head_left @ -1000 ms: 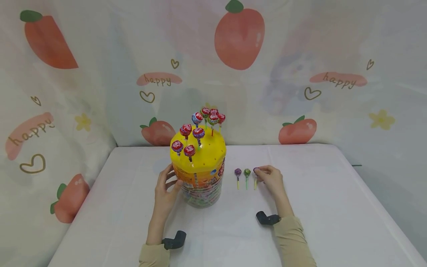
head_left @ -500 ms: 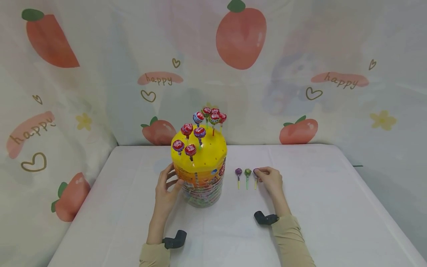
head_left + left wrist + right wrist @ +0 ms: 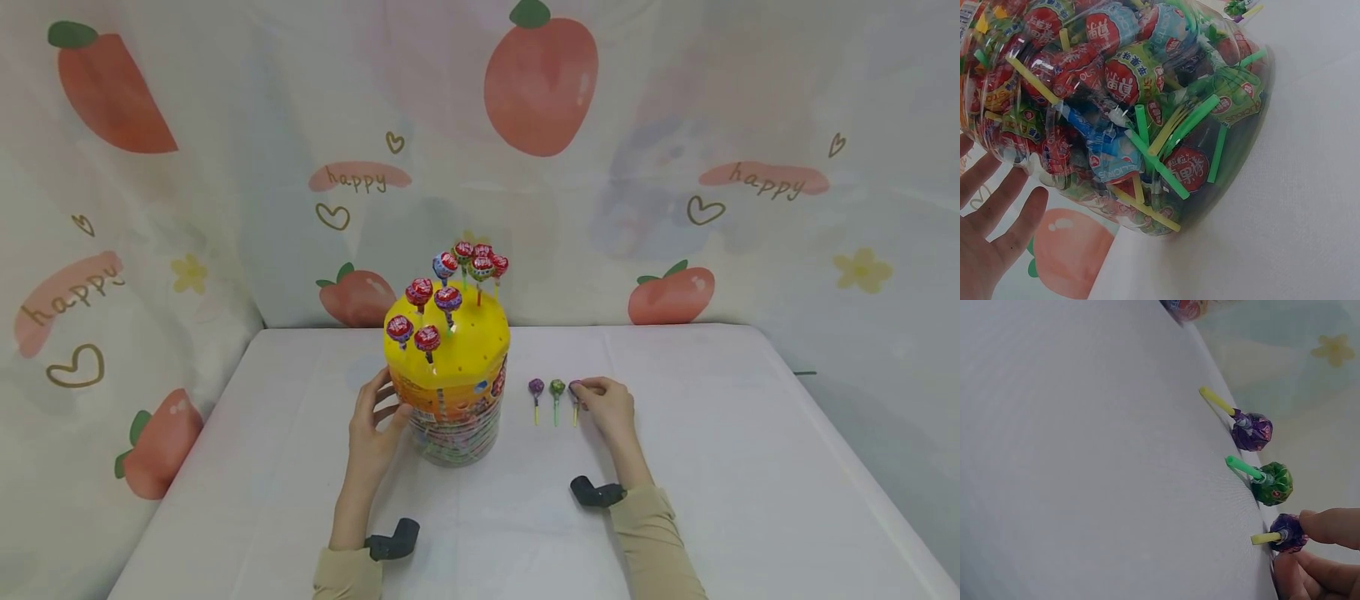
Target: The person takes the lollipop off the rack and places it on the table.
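Observation:
A clear jar [image 3: 453, 437] of wrapped lollipops stands upright on the white table, topped by a yellow lid [image 3: 468, 358] with small holes. Several lollipops [image 3: 418, 293] stick up from that lid. My left hand [image 3: 372, 437] holds the jar's left side, thumb at the front and fingers spread round it. To the jar's right, my right hand [image 3: 611, 408] pinches the head of a purple-wrapped lollipop [image 3: 1287, 535] between thumb and fingers; its yellow stick [image 3: 1265, 539] points toward the person. Beside it in a row lie a green lollipop [image 3: 557, 388] and another purple lollipop [image 3: 536, 388].
The white cloth-covered table [image 3: 720, 467] stretches out around the jar and row. Behind it hangs a backdrop [image 3: 750, 108] printed with fruit, hearts and "happy". Dark camera mounts [image 3: 393, 540] sit at both wrists.
Almost nothing moves. The right forearm has shifted very slightly left while its fingers stay at the rightmost purple lollipop; the left hand stays on the jar.

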Motion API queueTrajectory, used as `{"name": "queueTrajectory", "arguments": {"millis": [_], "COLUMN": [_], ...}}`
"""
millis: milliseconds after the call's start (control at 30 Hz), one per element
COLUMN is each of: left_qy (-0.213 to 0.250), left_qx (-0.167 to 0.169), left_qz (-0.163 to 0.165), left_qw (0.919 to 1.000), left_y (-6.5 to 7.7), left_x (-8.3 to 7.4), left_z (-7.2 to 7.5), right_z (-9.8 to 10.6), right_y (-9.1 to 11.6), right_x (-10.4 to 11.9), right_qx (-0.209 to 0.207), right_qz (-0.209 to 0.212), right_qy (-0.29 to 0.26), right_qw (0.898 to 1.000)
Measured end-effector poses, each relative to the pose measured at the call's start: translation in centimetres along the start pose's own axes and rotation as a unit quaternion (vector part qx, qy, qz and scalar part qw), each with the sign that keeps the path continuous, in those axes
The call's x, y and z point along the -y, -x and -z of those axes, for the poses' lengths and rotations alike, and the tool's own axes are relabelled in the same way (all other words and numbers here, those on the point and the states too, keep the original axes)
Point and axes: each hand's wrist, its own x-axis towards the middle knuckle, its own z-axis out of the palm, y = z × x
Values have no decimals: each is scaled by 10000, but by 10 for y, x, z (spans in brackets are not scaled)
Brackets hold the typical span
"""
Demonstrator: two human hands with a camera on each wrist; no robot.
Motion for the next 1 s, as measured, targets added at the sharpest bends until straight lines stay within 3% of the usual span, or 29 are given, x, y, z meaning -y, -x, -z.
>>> {"name": "queueTrajectory", "arguments": {"millis": [433,767,1000], "left_qy": [40,15,80], "left_qx": [-9,-18,-12], "left_qz": [126,25,71], "left_qw": [9999,10000,9999], "left_y": [0,0,1], "left_x": [-4,-3,-3], "left_z": [0,-1,0], "right_z": [13,20,29], "right_y": [4,11,23], "right_x": [0,14,33], "right_qx": [-59,-609,-903], "right_qz": [-21,449,633], "right_qy": [-195,-53,-307], "right_qw": [9998,9971,9934]}}
